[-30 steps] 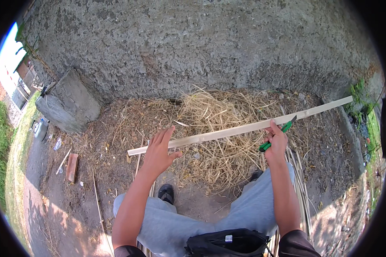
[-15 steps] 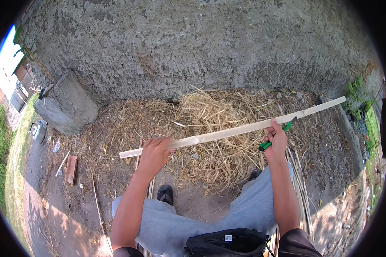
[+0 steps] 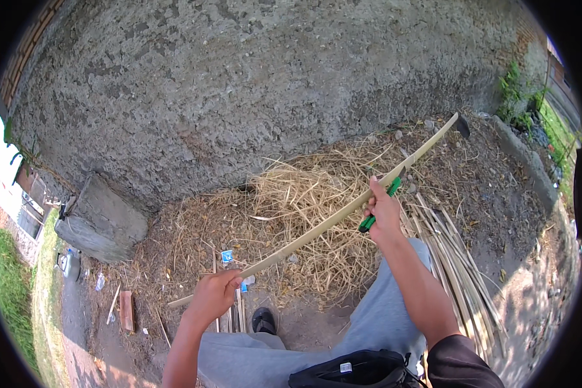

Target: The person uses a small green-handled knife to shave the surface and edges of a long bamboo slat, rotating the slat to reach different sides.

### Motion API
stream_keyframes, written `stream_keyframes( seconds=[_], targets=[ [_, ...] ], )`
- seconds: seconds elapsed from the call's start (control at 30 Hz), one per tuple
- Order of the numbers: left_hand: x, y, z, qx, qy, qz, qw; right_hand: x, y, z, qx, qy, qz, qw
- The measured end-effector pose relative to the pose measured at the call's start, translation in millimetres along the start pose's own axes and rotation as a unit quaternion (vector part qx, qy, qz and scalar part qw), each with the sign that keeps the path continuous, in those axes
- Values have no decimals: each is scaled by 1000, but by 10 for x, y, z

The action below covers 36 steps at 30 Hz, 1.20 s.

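A long, pale bamboo strip (image 3: pixel 323 224) runs slantwise across my lap, its far end high at the right. My left hand (image 3: pixel 212 296) is closed round it near its lower left end, which pokes out past my fist. In my right hand (image 3: pixel 384 212) is a green utility knife (image 3: pixel 393 187), gripped by its handle. The fingers of that hand also hold the strip, and the knife lies against it near the thumb. Under the strip spreads a heap of thin, dry shavings (image 3: pixel 304 194).
A rough grey wall (image 3: pixel 271 84) stands ahead. Several bamboo strips (image 3: pixel 456 265) lie on the ground by my right leg, with more strips (image 3: pixel 234 317) by the left. A concrete block (image 3: pixel 103 216), a reddish brick (image 3: pixel 127 310) and a grey jug (image 3: pixel 70 265) are at the left.
The strip has tilted more steeply, its right end higher and its left end lower. My left hand has dropped and my right hand has shifted left. The view has turned, uncovering blue wrappers.
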<state>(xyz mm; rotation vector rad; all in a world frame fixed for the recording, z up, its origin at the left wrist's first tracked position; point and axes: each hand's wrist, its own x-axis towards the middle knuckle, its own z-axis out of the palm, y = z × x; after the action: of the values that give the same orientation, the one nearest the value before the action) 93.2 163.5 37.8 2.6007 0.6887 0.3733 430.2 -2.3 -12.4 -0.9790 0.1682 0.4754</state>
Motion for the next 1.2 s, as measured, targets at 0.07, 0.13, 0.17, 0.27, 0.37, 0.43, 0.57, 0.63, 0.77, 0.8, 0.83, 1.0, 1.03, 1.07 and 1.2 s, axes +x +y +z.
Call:
stream_keyframes(
  seconds=[0.07,0.13,0.17,0.27,0.37,0.43,0.57,0.63,0.77,0.8,0.83,1.0,1.03,1.07,1.2],
  targets=[
    [-28,218,-160,60,-89,-15,994,4,6,-5,18,-33,16,999],
    [-39,336,-270,70,-142,-15,987,-5,12,11,21,-49,23,998],
    [-36,387,-316,78,-192,-18,978,-24,18,30,42,-69,47,996],
    [-57,490,-386,-6,-284,-94,954,-29,46,61,70,-97,83,989],
    [-102,444,-278,-181,-281,-112,936,-62,72,84,48,-182,77,979],
    [-61,483,-204,-217,-259,-133,932,-124,86,119,29,-203,68,976],
    [11,436,3,-278,-253,-141,916,-173,131,123,10,-245,65,967],
    [46,418,119,-299,-238,-130,915,-189,156,137,5,-259,68,964],
    [124,460,263,-289,-192,-89,934,-248,212,164,8,-300,94,949],
    [162,468,299,-290,-190,-91,934,-269,229,167,12,-314,103,944],
    [206,473,336,-288,-176,-74,938,-305,262,172,11,-316,104,943],
    [286,574,372,-354,-217,-130,900,-529,370,206,-28,-374,152,914],
    [243,594,362,-381,-233,-165,879,-490,410,166,-45,-398,150,904],
    [191,604,352,-405,-249,-201,857,-495,425,162,-45,-398,151,904],
    [-106,563,397,-430,-255,-249,830,-557,463,173,-280,-319,55,904]
  ],
)
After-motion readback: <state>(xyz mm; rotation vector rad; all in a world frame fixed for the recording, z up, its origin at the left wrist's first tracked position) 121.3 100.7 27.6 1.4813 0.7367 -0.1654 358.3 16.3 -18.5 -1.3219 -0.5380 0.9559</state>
